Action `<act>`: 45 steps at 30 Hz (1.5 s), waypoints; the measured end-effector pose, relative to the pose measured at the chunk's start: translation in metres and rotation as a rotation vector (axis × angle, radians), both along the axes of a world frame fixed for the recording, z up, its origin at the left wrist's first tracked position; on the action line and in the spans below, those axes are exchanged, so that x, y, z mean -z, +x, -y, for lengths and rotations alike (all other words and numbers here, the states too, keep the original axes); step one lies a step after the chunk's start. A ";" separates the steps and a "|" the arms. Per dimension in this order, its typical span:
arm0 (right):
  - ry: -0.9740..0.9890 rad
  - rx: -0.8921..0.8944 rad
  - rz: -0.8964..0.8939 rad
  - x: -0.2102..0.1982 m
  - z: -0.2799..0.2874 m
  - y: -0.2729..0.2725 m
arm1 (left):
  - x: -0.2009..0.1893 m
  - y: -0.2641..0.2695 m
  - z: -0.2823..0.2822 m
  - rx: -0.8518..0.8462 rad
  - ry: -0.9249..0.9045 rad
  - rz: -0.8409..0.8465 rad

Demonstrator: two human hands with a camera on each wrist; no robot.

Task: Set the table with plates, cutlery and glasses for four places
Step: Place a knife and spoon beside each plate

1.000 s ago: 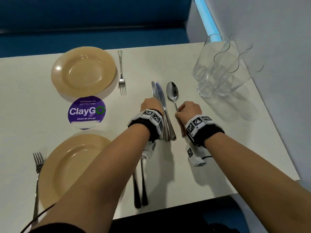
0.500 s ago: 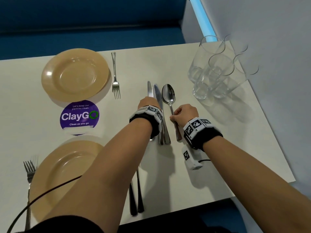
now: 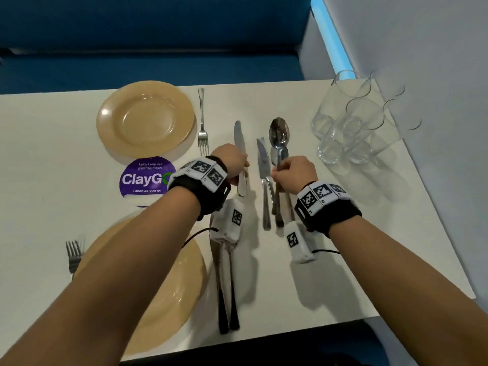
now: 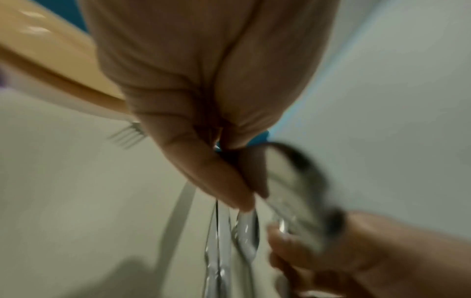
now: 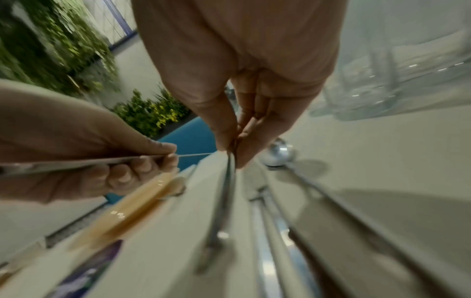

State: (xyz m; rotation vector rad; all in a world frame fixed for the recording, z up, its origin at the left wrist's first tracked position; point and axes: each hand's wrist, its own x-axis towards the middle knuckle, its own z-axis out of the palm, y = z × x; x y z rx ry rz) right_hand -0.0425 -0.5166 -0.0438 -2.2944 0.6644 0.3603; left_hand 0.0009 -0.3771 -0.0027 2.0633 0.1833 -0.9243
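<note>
In the head view my left hand (image 3: 241, 166) grips a knife (image 3: 239, 138) by its handle, blade pointing away, lifted left of the cutlery pile. My right hand (image 3: 277, 173) pinches the handle of a spoon (image 3: 279, 132), its bowl raised over the pile. In the right wrist view thumb and fingers (image 5: 226, 139) close on that spoon handle (image 5: 225, 193). A second knife (image 3: 262, 161) and another spoon (image 3: 276, 158) lie on the white table (image 3: 356, 233) between my hands. The left wrist view is blurred.
Two tan plates, far (image 3: 145, 118) and near (image 3: 155, 294), each have a fork beside them, far (image 3: 202, 120) and near (image 3: 74, 256). A knife and spoon (image 3: 227, 286) lie right of the near plate. Several glasses (image 3: 353, 122) stand at the back right by the wall. A purple sticker (image 3: 145, 178) sits between the plates.
My left hand has drawn one knife out of the pile to the left. My right hand has lifted one spoon, uncovering another spoon beneath it.
</note>
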 end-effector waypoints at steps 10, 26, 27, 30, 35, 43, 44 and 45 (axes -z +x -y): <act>0.554 -0.092 0.079 -0.039 -0.179 0.021 | -0.021 -0.022 -0.204 -0.319 -0.293 0.092; 0.459 -0.265 -0.231 0.016 -0.522 -0.031 | 0.031 -0.079 -0.542 -0.244 0.073 -0.076; 0.439 -0.272 -0.231 0.019 -0.530 -0.035 | 0.037 -0.083 -0.548 -0.222 0.100 -0.077; 0.389 -0.293 -0.238 0.025 -0.547 -0.045 | 0.053 -0.094 -0.558 -0.140 0.168 -0.049; 0.197 -0.364 -0.231 0.031 -0.562 -0.056 | 0.069 -0.104 -0.559 -0.044 0.211 -0.006; 0.043 -0.469 -0.263 0.022 -0.563 -0.062 | 0.067 -0.117 -0.555 0.117 0.445 0.139; 0.009 -0.491 -0.266 0.021 -0.564 -0.061 | 0.068 -0.118 -0.555 0.129 0.458 0.145; -0.022 -0.498 -0.262 0.020 -0.565 -0.060 | 0.069 -0.119 -0.556 0.141 0.474 0.160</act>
